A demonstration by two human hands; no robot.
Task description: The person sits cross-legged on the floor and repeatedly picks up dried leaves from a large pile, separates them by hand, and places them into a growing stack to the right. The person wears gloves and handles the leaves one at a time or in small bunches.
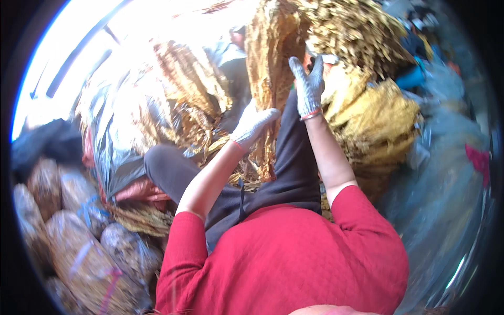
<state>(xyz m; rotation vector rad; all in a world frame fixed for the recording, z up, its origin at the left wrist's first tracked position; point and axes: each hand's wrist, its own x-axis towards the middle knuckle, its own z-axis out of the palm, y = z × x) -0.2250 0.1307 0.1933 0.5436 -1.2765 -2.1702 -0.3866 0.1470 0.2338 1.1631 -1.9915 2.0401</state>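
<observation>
My left hand (254, 125), in a pale knitted glove with a red cuff, is closed around the lower part of a bundle of long dried brown leaves (271, 51), which look like tobacco. The bundle stands upright before me, and its ragged lower end (265, 167) hangs between my legs. To the right of the bundle is my right hand (310, 84), gloved the same way, with thumb and fingers spread and nothing visible in it. Beside my right forearm lies a stack of yellow dried leaves (370, 118).
A large heap of dried leaves (354, 35) rises at the upper right. More brown leaves (193, 78) lie on grey plastic sheeting (128, 165) at the left. Several tied, plastic-wrapped bundles (86, 260) fill the lower left. Translucent plastic sheeting (437, 197) covers the right side. Glare hides the upper left.
</observation>
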